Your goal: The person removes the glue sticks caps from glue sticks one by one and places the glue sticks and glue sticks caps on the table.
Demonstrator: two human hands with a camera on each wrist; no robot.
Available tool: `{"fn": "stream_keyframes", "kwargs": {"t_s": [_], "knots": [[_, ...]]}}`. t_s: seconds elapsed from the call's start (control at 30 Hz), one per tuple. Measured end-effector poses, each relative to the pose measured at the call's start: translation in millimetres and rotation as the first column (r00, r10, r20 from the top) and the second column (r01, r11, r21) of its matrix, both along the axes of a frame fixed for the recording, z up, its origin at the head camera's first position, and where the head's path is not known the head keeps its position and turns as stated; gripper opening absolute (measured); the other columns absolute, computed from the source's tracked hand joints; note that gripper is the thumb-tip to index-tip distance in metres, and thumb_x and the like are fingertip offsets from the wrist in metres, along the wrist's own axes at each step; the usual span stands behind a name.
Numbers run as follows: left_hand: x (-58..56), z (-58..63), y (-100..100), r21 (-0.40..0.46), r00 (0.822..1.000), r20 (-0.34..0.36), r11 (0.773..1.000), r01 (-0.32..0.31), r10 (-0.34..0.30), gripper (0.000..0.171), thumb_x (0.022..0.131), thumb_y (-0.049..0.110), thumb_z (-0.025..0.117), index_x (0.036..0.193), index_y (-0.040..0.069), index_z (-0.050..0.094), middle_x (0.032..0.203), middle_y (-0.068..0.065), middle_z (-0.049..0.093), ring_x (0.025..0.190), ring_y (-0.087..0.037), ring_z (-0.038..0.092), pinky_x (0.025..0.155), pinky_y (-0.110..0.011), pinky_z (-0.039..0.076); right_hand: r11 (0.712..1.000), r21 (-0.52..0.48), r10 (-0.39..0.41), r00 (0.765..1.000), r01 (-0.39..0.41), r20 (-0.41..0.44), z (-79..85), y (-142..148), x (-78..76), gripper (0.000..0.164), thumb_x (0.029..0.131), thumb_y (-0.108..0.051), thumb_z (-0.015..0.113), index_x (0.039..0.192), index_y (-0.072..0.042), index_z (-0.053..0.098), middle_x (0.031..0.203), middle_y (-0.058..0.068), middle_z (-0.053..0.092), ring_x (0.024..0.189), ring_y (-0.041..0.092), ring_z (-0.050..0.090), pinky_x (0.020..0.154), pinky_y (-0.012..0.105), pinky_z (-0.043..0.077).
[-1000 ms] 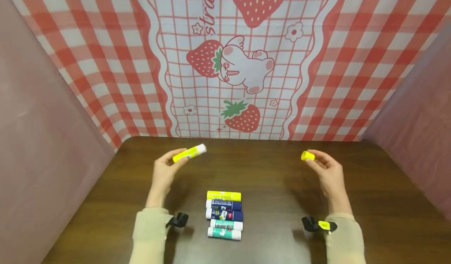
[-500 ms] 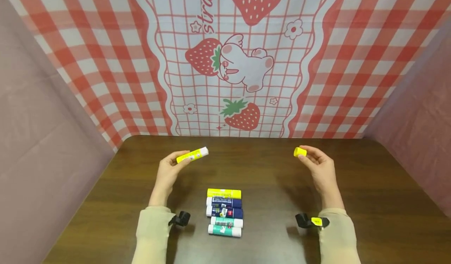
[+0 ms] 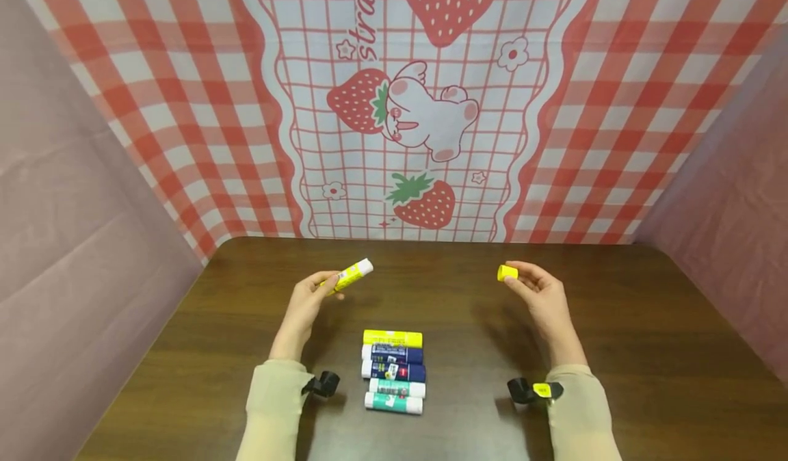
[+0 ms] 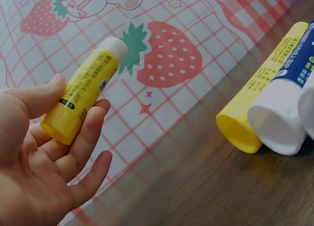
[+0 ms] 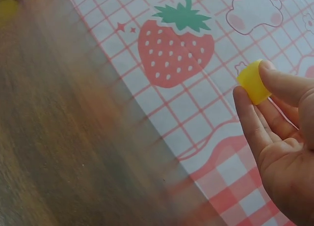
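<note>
Over a brown table, a person's left hand pinches a yellow glue stick, white end pointing right and away. Well apart from it, the right hand holds a yellow cap. Nearer the person, five more sticks lie side by side: one yellow, two navy, two teal. Behind hangs a strawberry-print cloth.
</note>
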State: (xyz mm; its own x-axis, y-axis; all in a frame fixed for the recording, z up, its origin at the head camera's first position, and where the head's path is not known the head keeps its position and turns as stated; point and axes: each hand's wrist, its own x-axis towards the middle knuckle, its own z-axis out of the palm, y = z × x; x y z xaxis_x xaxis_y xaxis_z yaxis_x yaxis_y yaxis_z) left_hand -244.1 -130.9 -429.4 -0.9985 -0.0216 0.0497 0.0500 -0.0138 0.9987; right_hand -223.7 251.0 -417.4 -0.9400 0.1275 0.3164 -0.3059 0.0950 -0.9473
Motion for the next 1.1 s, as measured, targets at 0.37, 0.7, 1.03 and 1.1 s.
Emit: {"fn": "stream_keyframes", "kwargs": {"t_s": [0.37, 0.7, 1.03, 1.1], "knots": [[-2.5, -7.9, 11.0, 0.196, 0.988, 0.139, 0.98, 0.044, -0.072, 0.035, 0.095, 0.023, 0.046, 0.113, -0.008, 0.051, 0.099, -0.013, 0.063, 0.085, -0.02, 0.064, 0.078, -0.027, 0.049, 0.993, -0.076, 0.092, 0.996, -0.091, 0.012, -7.9, -11.3, -5.6, 0.013, 0.089, -0.017, 0.057, 0.098, -0.01, 0.064, 0.086, -0.009, 0.066, 0.074, 0.008, 0.063, 0.072, 0.024, 0.051], [-5.4, -8.0, 16.0, 0.511, 0.984, 0.171, 0.859, -0.039, -0.057, 0.017, 0.096, 0.019, 0.044, 0.103, 0.006, 0.053, 0.088, -0.003, 0.068, 0.062, -0.007, 0.057, 0.073, -0.024, 0.045, 0.995, -0.071, 0.082, 0.99, -0.074, 0.115, -9.8, -27.0, -8.0, 0.015, 0.094, -0.025, 0.05, 0.087, -0.017, 0.061, 0.077, -0.011, 0.061, 0.066, 0.006, 0.058, 0.068, 0.021, 0.049], [-4.1, -3.7, 22.0, 0.641, 0.988, 0.09, 0.767, 0.039, -0.126, 0.045, 0.096, 0.001, 0.033, 0.139, -0.005, 0.023, 0.103, -0.006, 0.049, 0.074, -0.01, 0.059, 0.082, -0.026, 0.044, 0.993, 0.015, 0.114, 0.983, -0.117, 0.142, -12.1, -44.0, -10.0, 0.029, 0.093, -0.016, 0.051, 0.107, 0.01, 0.054, 0.079, -0.008, 0.059, 0.065, 0.008, 0.056, 0.063, 0.021, 0.048], [-3.4, -3.2, 24.4, 0.651, 0.989, 0.056, 0.756, 0.067, -0.136, 0.046, 0.095, 0.0, 0.033, 0.139, -0.007, 0.022, 0.108, -0.007, 0.047, 0.075, -0.01, 0.058, 0.082, -0.026, 0.043, 0.989, 0.048, 0.133, 0.982, -0.14, 0.133, -14.3, -47.4, -11.1, 0.032, 0.092, -0.015, 0.053, 0.11, 0.011, 0.054, 0.079, -0.007, 0.058, 0.066, 0.008, 0.056, 0.064, 0.021, 0.048]]}}
